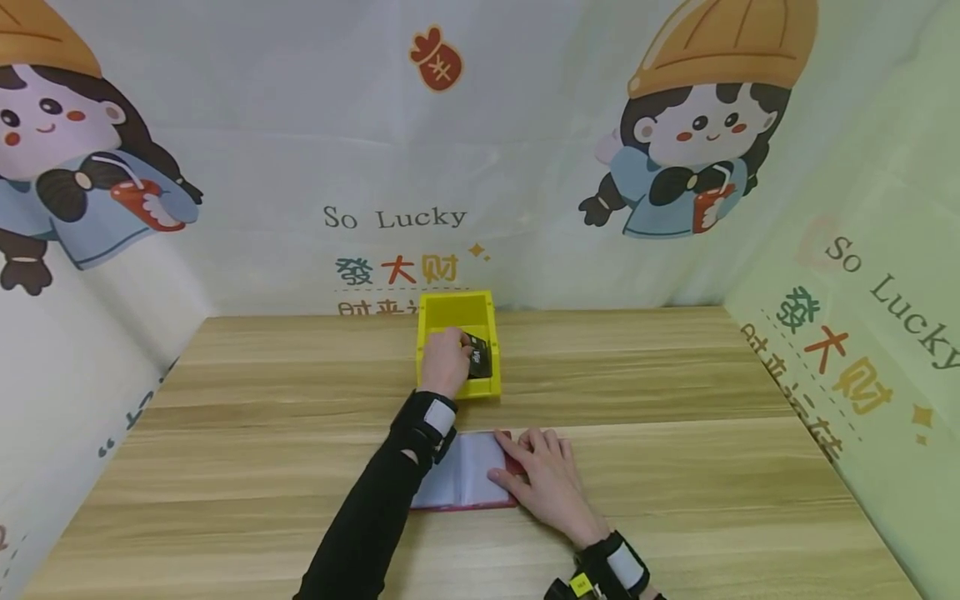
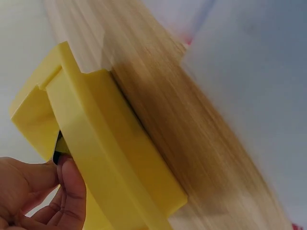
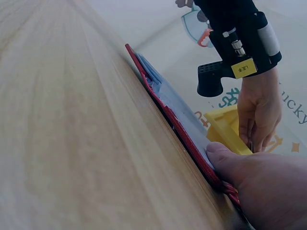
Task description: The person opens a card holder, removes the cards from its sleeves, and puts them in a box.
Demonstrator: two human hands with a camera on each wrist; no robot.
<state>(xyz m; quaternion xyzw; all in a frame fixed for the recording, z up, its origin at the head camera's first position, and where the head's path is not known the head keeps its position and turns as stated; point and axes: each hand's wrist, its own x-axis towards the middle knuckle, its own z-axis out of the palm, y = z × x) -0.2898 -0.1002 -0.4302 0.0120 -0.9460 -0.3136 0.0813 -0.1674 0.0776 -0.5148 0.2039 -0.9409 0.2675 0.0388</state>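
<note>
My left hand [image 1: 444, 363] reaches into a yellow plastic bin [image 1: 497, 354] at the back of the table. Between thumb and fingers it pinches a thin black card [image 1: 480, 360] with light lettering; in the left wrist view only a dark edge of the card [image 2: 58, 147] shows inside the bin. Nearer the front, a small red-covered booklet [image 1: 480, 471] lies spread on the table, pale pages up. My right hand [image 1: 553, 487] rests at its right side with fingers spread. Its thumb [image 3: 223, 155] lies on the page edge in the right wrist view.
The wooden table [image 1: 675, 400] meets a printed cloth backdrop [image 1: 540, 167] just behind the bin. More printed cloth hangs along the left and right sides. My left forearm passes over the booklet's left part.
</note>
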